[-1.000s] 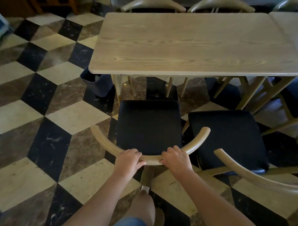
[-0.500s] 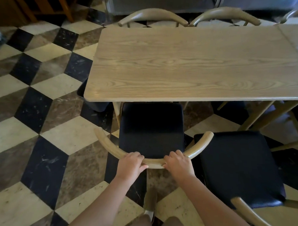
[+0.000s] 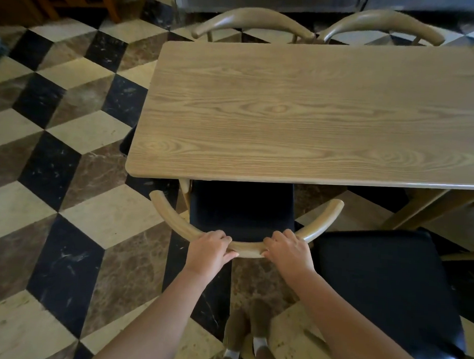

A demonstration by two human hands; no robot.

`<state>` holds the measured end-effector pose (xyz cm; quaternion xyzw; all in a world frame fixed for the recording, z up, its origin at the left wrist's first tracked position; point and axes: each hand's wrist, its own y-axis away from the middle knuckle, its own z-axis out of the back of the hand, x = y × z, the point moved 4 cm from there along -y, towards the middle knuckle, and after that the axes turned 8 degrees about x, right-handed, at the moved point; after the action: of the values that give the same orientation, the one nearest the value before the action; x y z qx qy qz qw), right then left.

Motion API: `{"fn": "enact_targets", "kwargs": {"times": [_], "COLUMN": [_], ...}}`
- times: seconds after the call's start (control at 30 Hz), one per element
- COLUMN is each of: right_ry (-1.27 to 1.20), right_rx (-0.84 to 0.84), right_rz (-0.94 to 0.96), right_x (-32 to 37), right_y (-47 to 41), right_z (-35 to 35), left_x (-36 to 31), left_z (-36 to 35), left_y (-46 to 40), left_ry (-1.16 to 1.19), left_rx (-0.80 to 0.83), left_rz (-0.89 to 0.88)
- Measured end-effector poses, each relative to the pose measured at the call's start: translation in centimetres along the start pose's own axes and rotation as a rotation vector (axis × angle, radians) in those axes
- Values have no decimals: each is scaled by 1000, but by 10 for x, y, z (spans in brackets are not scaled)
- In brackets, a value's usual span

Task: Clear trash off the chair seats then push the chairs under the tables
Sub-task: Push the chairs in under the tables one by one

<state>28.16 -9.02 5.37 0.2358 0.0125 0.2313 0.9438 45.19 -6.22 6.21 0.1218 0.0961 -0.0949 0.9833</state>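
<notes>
Both of your hands grip the curved wooden backrest (image 3: 248,246) of the chair (image 3: 242,209): the left hand (image 3: 209,250) and the right hand (image 3: 289,251) curl over its middle, close together. Its black seat sits partly beneath the near edge of the wooden table (image 3: 301,114). A second chair (image 3: 388,289) with a black seat stands just to the right, outside the table. Two more chair backs (image 3: 253,18) show beyond the far edge. Checkered tile floor (image 3: 66,199) surrounds everything.
</notes>
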Motion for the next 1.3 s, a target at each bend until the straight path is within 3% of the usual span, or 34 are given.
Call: {"fn": "enact_targets", "kwargs": {"times": [0.2, 0.47, 0.6, 0.93, 1.3], "right_ry": [29, -34, -55, -21, 48], "right_rx": [23, 42, -50, -155, -217], "right_rz": [35, -1, -32, -63, 50], "right_x": [-6, 3, 0, -74, -242], "right_y": [-3, 9, 41, 129, 258], "right_z": [0, 11, 24, 50, -15], "left_x": [-5, -14, -40, -151, -366], "left_z": [-2, -5, 8, 34, -35], "left_y": [1, 2, 5, 26, 56], "left_ry": [3, -35, -54, -66, 33], "left_rx": [-37, 85, 21, -101, -176], "left_rz": [-20, 25, -38, -98, 199]}}
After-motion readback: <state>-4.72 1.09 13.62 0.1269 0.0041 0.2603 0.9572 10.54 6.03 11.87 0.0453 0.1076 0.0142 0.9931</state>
